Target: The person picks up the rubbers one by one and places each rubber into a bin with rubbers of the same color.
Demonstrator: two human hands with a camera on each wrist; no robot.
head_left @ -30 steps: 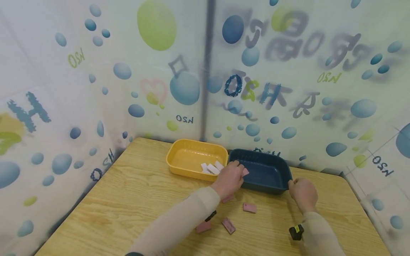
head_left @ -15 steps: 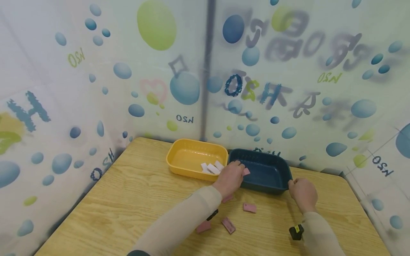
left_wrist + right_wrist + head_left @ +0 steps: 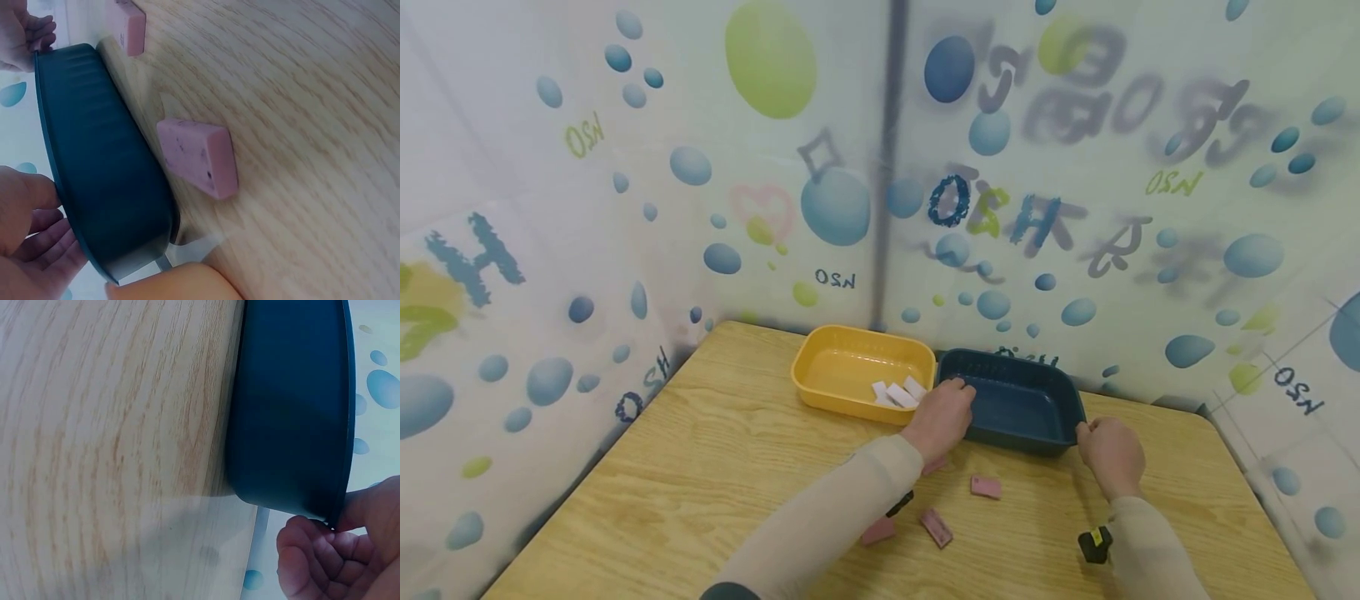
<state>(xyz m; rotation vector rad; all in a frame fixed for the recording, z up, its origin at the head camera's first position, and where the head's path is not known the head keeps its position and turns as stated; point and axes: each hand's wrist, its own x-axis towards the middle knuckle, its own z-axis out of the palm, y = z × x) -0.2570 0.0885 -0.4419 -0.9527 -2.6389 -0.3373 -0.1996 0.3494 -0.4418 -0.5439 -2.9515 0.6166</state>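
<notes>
A dark blue plastic bin (image 3: pixel 1026 404) stands at the back of the table. At its right front corner my right hand (image 3: pixel 1112 454) pinches the rim between thumb and curled fingers. My left hand (image 3: pixel 938 418) reaches over the bin's left front rim, its thumb and loosely bent fingers (image 3: pixel 47 244) at the rim in the left wrist view. No block shows between them; the fingertips are partly hidden. Several pink rectangular blocks (image 3: pixel 986 487) lie on the table before the bin, one (image 3: pixel 197 156) close to its wall in the left wrist view.
A yellow bin (image 3: pixel 838 375) stands left of the blue one, with several white blocks (image 3: pixel 901 395) in its right front corner. The wooden table (image 3: pixel 700 467) meets a patterned wall (image 3: pixel 760 167) behind. Each wrist carries a small black device (image 3: pixel 1095 545).
A pink block showed at my left fingertips over the blue bin in both earlier frames; now it is out of sight. My right hand stays on the rim.
</notes>
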